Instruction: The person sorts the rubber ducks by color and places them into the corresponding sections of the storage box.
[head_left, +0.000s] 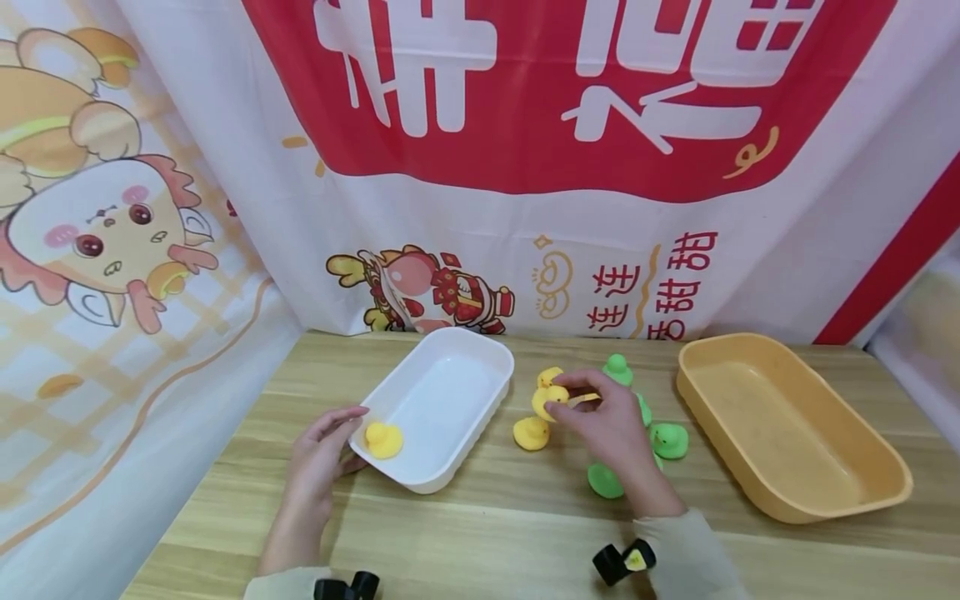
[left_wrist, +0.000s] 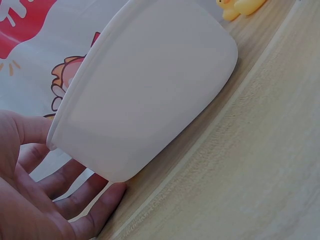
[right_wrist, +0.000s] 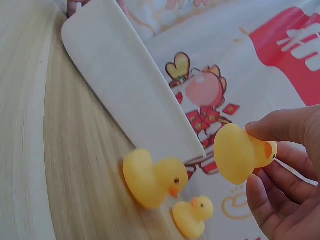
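Note:
My left hand [head_left: 318, 457] grips the near-left corner of a white plastic tub [head_left: 442, 383]. In the left wrist view its thumb is at the rim and the fingers curl against the outer wall. One yellow rubber duck [head_left: 383, 440] sits inside the tub near that corner. To the right of the tub, my right hand [head_left: 613, 429] pinches another yellow rubber duck [right_wrist: 235, 152] between thumb and fingers, raised above the table. Two more yellow ducks, one larger [right_wrist: 152, 177] and one smaller [right_wrist: 193, 217], stand on the table beside the tub.
Several green rubber ducks [head_left: 670, 441] lie behind and below my right hand, partly hidden by it. A tan plastic tub [head_left: 795, 433] stands at the right of the wooden table [head_left: 495, 533]. A printed cloth [head_left: 465, 200] hangs along the table's back.

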